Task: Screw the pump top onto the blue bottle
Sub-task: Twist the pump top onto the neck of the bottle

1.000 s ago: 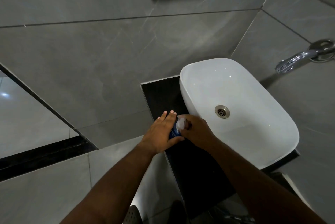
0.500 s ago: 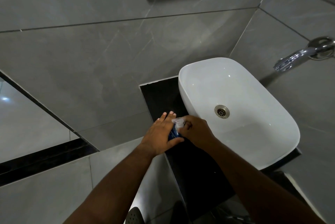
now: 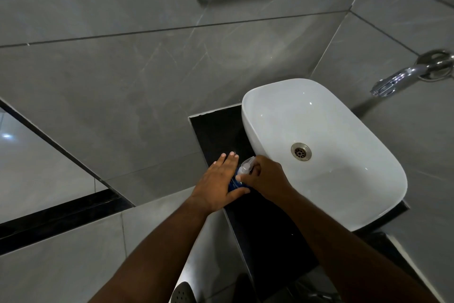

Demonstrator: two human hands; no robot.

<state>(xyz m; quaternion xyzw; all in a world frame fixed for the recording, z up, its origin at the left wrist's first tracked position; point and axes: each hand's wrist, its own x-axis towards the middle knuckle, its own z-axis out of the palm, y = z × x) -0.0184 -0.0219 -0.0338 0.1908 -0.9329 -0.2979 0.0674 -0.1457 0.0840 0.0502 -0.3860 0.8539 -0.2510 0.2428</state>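
Observation:
A blue bottle [image 3: 235,183] stands on the black counter [image 3: 216,135] just left of the white basin. My left hand [image 3: 218,180] presses against the bottle's left side, fingers stretched flat and thumb wrapped under its front. A clear pump top [image 3: 245,166] sits on the bottle's neck, nozzle pointing away from me. My right hand [image 3: 266,180] is closed around the pump's collar from the right. Most of the bottle is hidden between the two hands.
A white oval basin [image 3: 363,155] with a metal drain [image 3: 301,151] fills the counter to the right. A chrome tap [image 3: 403,79] juts from the grey tiled wall at far right. The counter's left edge drops to tiled floor.
The pump's nozzle has turned slightly under my right hand, whose fingers have shifted around the collar. My left hand stays put on the bottle.

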